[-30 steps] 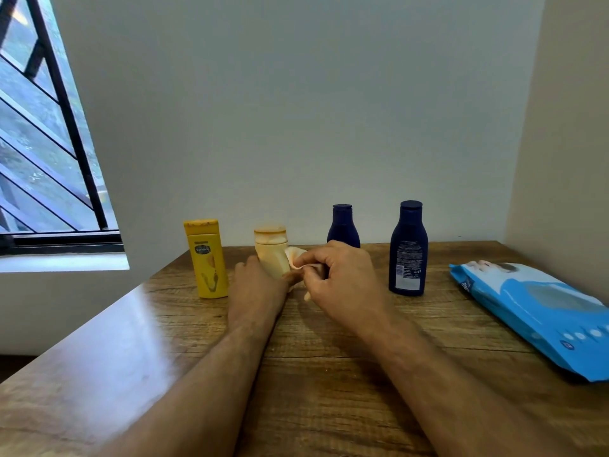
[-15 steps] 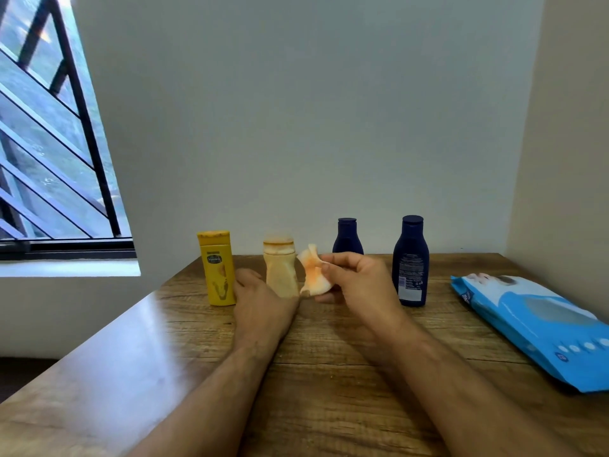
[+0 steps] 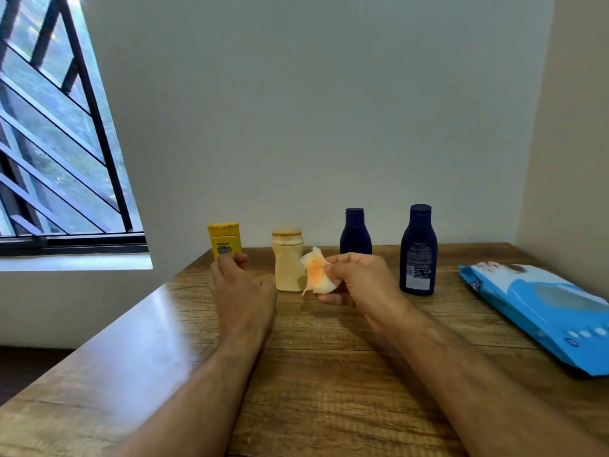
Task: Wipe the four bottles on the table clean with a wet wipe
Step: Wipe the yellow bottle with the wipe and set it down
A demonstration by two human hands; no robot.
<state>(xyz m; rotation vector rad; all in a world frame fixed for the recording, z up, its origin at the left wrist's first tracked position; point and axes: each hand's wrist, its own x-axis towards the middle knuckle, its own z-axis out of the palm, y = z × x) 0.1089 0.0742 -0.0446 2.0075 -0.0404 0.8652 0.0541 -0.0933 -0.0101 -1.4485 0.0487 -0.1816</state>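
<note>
Four bottles stand in a row at the back of the wooden table (image 3: 329, 374): a yellow bottle (image 3: 224, 237), a beige bottle (image 3: 287, 258), a small navy bottle (image 3: 355, 232) and a taller navy bottle (image 3: 418, 249). My right hand (image 3: 359, 285) pinches a crumpled wet wipe (image 3: 316, 270) stained orange, just right of the beige bottle and in front of the small navy one. My left hand (image 3: 242, 291) reaches forward, its fingertips over the lower front of the yellow bottle and its thumb apart from it. The bottle's lower half is hidden behind those fingers.
A blue pack of wet wipes (image 3: 540, 308) lies flat at the table's right side near the wall. A barred window (image 3: 59, 143) and its sill are to the left, beyond the table's left edge.
My left hand has let go of the beige bottle and moved left to the yellow bottle. My right hand has pulled the wipe off the beige bottle and holds it just beside it.
</note>
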